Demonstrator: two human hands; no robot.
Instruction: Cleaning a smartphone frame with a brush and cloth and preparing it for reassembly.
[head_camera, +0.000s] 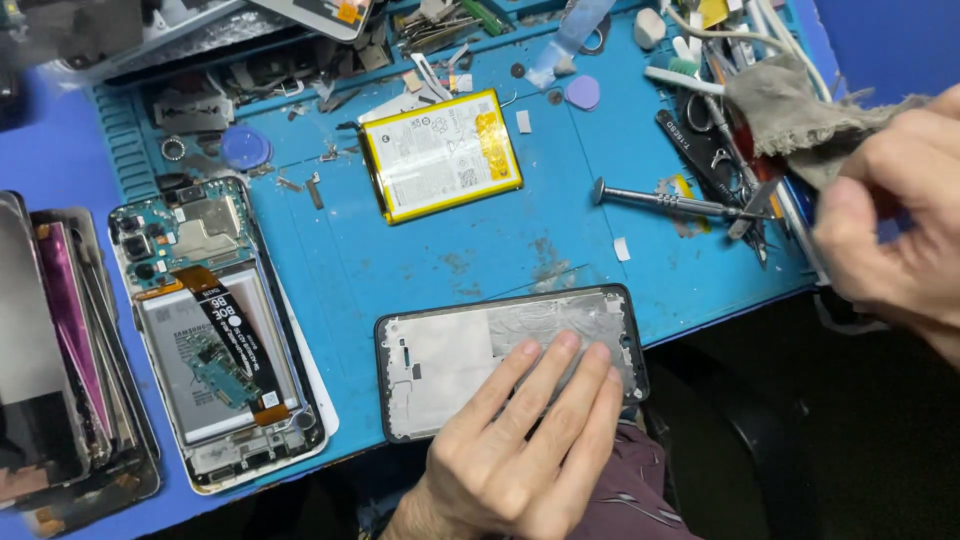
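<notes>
Pinning the bare phone frame flat with your left hand: its fingers lie spread and straight across the frame's right half, pressing rather than gripping. The frame sits at the near edge of the blue mat on the tabletop, inner side up, with pale adhesive residue across the metal. Your right hand is up at the right edge, fingers pinched closed on a grey cloth, well apart from the frame. Judged from this, the step is cleaning the frame; the next move calls for bringing the cloth down to the residue while the left hand holds the frame steady. Left of it lies an opened phone with its board exposed. Farther back: a loose yellow-edged battery, then a screwdriver near the tool clutter.
</notes>
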